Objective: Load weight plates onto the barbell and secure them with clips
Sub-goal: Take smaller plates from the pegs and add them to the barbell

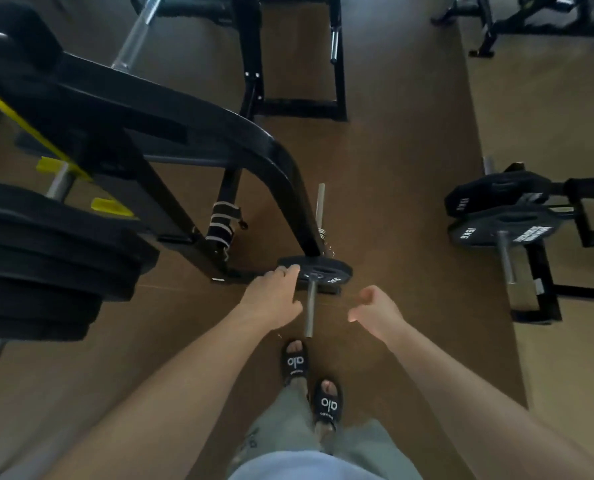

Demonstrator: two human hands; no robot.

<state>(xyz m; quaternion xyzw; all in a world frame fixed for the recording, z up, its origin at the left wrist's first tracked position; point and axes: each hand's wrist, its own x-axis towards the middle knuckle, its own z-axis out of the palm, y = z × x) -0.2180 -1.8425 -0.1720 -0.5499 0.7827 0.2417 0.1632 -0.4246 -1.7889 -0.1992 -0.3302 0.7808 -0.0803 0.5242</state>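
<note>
A small black 5 kg plate [330, 270] sits on a steel storage peg [310, 310] at the foot of the black rack. My left hand [274, 296] reaches down to it, fingers curled on the plate's left rim. To the right of the peg, my right hand [371, 308] hovers with fingers loosely apart and nothing in it. A spring clip [323, 233] hangs on a second peg just behind the plate. A barbell sleeve [134, 36] slants across the upper left. A stack of large black plates [46, 258] fills the left edge.
The rack's curved black frame [219, 133] arcs over the plate. Two 15 kg plates [503, 225] rest on a plate tree at the right. More black machine frames stand at the top. Brown floor lies between; my sandalled feet [311, 382] stand below the peg.
</note>
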